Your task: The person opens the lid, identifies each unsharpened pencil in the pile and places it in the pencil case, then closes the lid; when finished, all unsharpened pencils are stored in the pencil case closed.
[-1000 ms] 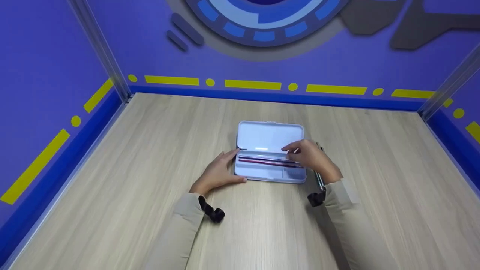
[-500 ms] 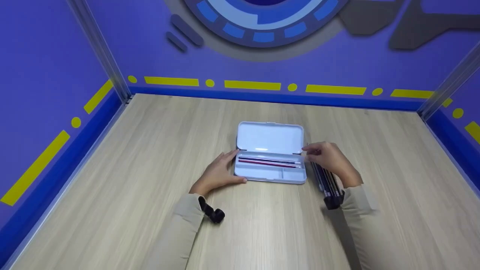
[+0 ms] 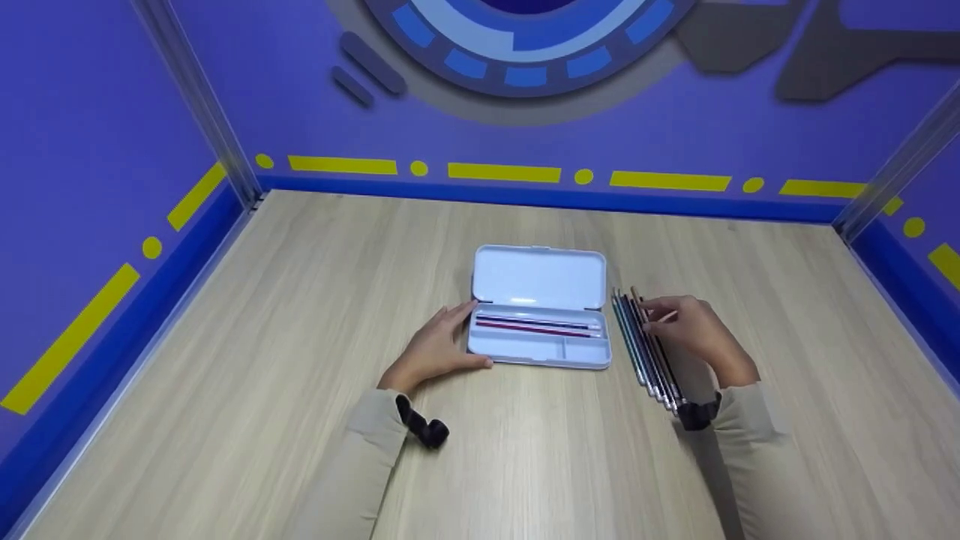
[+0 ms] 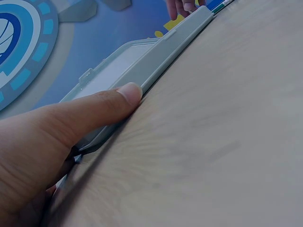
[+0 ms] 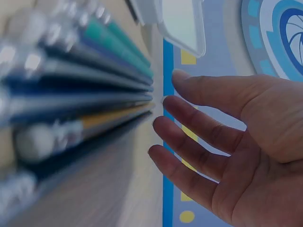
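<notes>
A white pencil case [image 3: 517, 349] lies with its lid [image 3: 538, 277] flipped back on the table. Two pencils [image 3: 534, 326], one dark blue and one red, lie in its long rear compartment. My left hand [image 3: 435, 350] holds the case's left end, thumb [image 4: 111, 104] along the front wall and fingers at the back corner. To the right of the case, several pencils [image 3: 645, 352] lie side by side, eraser ends toward me. My right hand [image 3: 697, 334] hovers at their far right side. In the right wrist view its fingers [image 5: 194, 144] are loosely bent, with nothing between them.
The wooden table [image 3: 337, 285] is bounded by blue-purple panels [image 3: 300, 112] with yellow markings at the back and sides. Black camera mounts sit on both wrists [image 3: 427, 429]. A small divided compartment [image 3: 587, 350] forms the case's front right corner.
My right hand has moved right, from over the case to the row of pencils, which now shows more fully. The left hand has stayed at the case's left end.
</notes>
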Tool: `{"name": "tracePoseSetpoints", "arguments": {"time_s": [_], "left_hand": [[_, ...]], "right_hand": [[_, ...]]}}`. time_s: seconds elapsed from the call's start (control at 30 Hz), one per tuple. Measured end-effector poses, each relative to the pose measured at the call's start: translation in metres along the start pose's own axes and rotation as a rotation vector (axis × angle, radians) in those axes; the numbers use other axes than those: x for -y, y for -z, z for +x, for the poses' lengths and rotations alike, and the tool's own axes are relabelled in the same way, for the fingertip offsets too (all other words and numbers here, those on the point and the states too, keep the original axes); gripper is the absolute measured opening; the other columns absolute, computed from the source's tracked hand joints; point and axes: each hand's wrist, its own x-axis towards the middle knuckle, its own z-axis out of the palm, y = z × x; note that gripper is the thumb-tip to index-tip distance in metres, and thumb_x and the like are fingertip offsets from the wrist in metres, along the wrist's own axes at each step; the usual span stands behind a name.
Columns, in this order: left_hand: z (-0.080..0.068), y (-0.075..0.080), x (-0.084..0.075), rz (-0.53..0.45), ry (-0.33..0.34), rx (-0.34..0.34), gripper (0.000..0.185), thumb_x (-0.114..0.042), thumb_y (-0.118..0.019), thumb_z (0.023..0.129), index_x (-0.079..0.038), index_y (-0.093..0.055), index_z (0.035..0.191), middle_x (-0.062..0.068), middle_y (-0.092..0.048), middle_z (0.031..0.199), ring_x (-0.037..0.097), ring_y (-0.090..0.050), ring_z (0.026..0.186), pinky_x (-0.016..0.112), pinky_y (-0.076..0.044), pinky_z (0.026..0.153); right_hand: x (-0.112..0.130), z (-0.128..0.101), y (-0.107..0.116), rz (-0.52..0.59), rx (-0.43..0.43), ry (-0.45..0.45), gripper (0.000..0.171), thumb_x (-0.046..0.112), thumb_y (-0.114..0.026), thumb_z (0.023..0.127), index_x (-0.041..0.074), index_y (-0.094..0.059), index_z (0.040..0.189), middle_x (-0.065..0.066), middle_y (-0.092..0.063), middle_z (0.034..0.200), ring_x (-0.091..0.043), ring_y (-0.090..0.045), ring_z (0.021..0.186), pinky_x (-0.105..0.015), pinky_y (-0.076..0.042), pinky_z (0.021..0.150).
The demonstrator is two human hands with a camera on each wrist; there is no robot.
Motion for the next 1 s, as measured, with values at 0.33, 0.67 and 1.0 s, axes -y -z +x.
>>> {"name": "tracePoseSetpoints", "arguments": {"time_s": [0.33,0.67,1.0], "left_hand": [[-0.001,-0.001,0.001,-0.012,-0.003,-0.005,0.103,-0.050,-0.083,0.067,-0.019,-0.032,0.151,0.005,-0.035,0.155,0.032,-0.025,0.145,0.046,-0.023,0.119],[-0.001,0.000,0.001,-0.007,-0.010,-0.013,0.103,-0.050,-0.083,0.068,-0.020,-0.031,0.152,0.004,-0.035,0.155,0.031,-0.026,0.145,0.045,-0.023,0.119],[-0.002,-0.001,0.001,-0.007,0.009,-0.003,0.104,-0.051,-0.082,0.068,-0.022,-0.030,0.152,0.004,-0.033,0.156,0.033,-0.020,0.147,0.046,-0.017,0.121]], "right_hand": [[-0.014,-0.009,0.008,-0.005,0.100,-0.053,0.046,0.012,-0.065,0.089,-0.009,-0.054,0.129,-0.028,-0.065,0.107,-0.028,-0.066,0.090,-0.039,-0.055,0.075],[-0.020,-0.011,0.010,-0.016,0.160,-0.116,0.046,0.012,-0.067,0.087,-0.009,-0.056,0.127,-0.022,-0.067,0.100,-0.018,-0.063,0.079,-0.028,-0.051,0.066],[-0.020,-0.009,0.010,0.002,0.156,-0.155,0.050,0.015,-0.067,0.088,-0.013,-0.053,0.127,-0.024,-0.068,0.099,-0.014,-0.063,0.071,-0.029,-0.053,0.063]]}}
